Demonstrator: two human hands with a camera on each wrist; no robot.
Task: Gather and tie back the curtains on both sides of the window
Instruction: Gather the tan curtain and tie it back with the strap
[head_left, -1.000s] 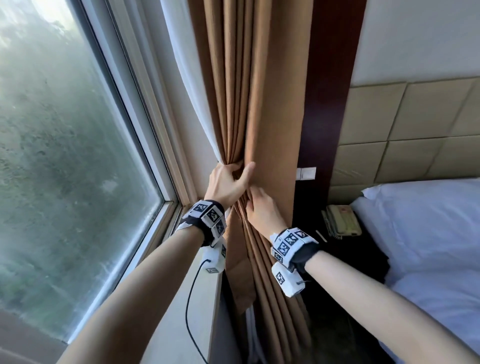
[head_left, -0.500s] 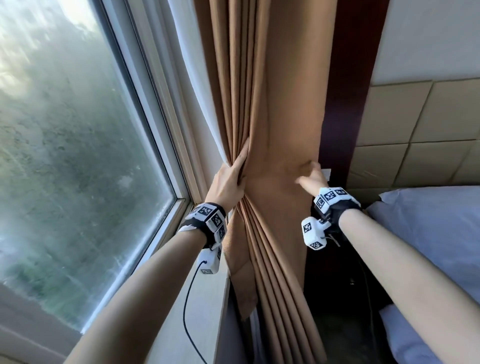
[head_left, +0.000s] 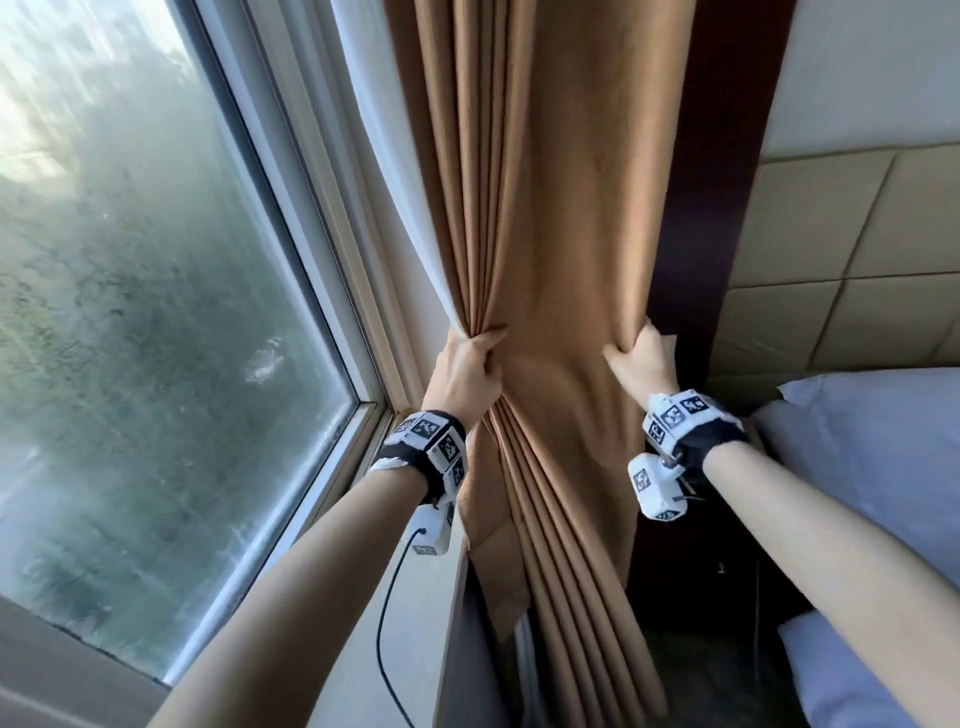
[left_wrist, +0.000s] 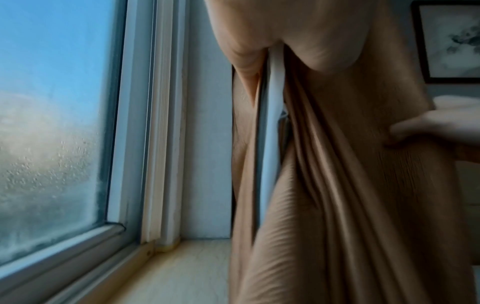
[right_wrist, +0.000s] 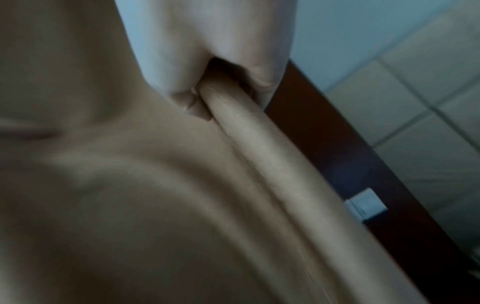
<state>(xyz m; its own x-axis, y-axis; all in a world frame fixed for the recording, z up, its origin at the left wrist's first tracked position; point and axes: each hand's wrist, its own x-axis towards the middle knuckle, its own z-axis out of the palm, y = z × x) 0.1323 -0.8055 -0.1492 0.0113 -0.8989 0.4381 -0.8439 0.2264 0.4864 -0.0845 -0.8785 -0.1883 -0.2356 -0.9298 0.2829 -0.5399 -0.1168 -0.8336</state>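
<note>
I see the brown curtain (head_left: 550, 218) hanging to the right of the window (head_left: 156, 312), between the window frame and a dark wood panel (head_left: 727, 182); a white sheer layer (head_left: 384, 171) runs along its window-side edge. My left hand (head_left: 465, 371) grips the bunched pleats on the curtain's left side, fingers curled round the folds; from the left wrist view the cloth falls from that grip down past the sill (left_wrist: 182, 273), and the sheer shows as a pale strip among the folds. My right hand (head_left: 644, 364) holds the curtain's right edge, beside the wood panel; in the right wrist view its fingers (right_wrist: 221, 45) are clenched round a rolled fold of cloth. The two hands are at about the same height and apart, with a flat span of curtain stretched between them; below the left hand the pleats fan downward. A white pillow (head_left: 872, 441) lies at right, below beige padded wall panels (head_left: 841, 249).
</note>
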